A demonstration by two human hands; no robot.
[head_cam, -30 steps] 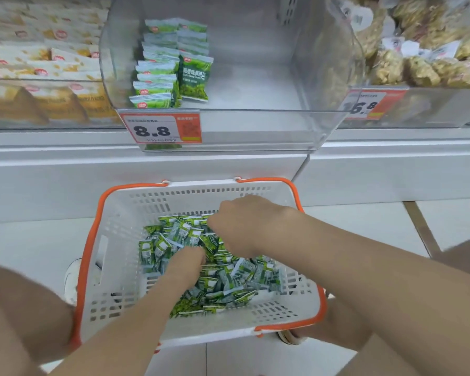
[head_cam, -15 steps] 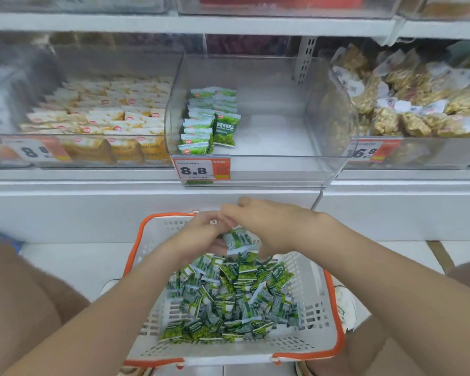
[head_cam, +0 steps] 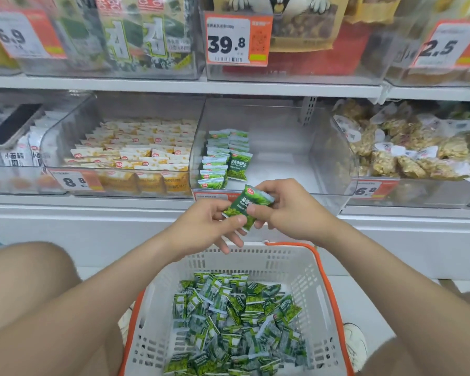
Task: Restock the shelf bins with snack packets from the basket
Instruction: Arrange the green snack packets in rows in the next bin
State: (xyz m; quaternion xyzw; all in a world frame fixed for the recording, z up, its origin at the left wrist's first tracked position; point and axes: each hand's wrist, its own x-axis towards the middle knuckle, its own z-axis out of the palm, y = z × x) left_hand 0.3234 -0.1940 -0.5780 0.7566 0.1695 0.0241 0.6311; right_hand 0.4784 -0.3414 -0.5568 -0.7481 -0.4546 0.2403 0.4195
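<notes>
Left hand (head_cam: 208, 226), right hand (head_cam: 292, 213) on green packet (head_cam: 245, 205), long axis diagonal, logo uppermost.

A white shelf board (head_cam: 282, 89) ran across the frame above the middle, with a perforated white upright (head_cam: 308, 111) showing just beneath it, right of centre. Lower down, a plain white base panel (head_cam: 92, 226) crossed the middle of the frame, and pale floor (head_cam: 364, 308) showed at the lower right. Orange-and-white price tags hung along the shelf fronts, one at top centre reading 39.8 (head_cam: 238, 39), under soft, even light.
</notes>
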